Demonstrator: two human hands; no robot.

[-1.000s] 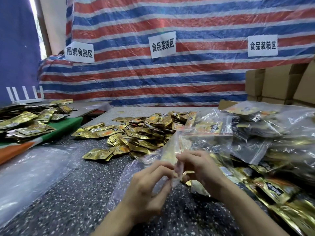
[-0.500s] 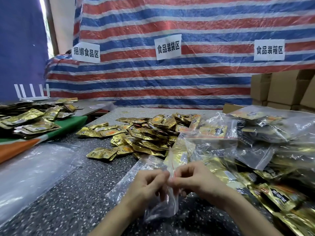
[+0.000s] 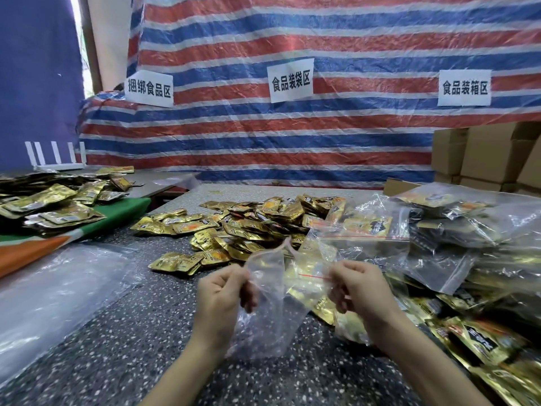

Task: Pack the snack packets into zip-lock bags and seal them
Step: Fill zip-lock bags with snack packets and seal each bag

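Note:
I hold an empty clear zip-lock bag (image 3: 268,306) above the speckled table (image 3: 123,332). My left hand (image 3: 224,300) pinches one side of its mouth and my right hand (image 3: 358,288) pinches the other side, by the red zip line. The mouth is pulled apart between them and the bag hangs down. A heap of loose gold snack packets (image 3: 246,227) lies on the table just beyond my hands. Filled zip-lock bags (image 3: 439,227) are piled at the right.
More gold packets (image 3: 483,347) spread along the right near my forearm. Another pile of packets (image 3: 52,203) sits on a green and orange cloth at the left, above a clear plastic sheet (image 3: 55,294). Cardboard boxes (image 3: 486,153) stand back right, before a striped tarp.
My hands, close together at the bag's top before, have moved apart, and the bag's mouth has opened between them. The view has tilted slightly.

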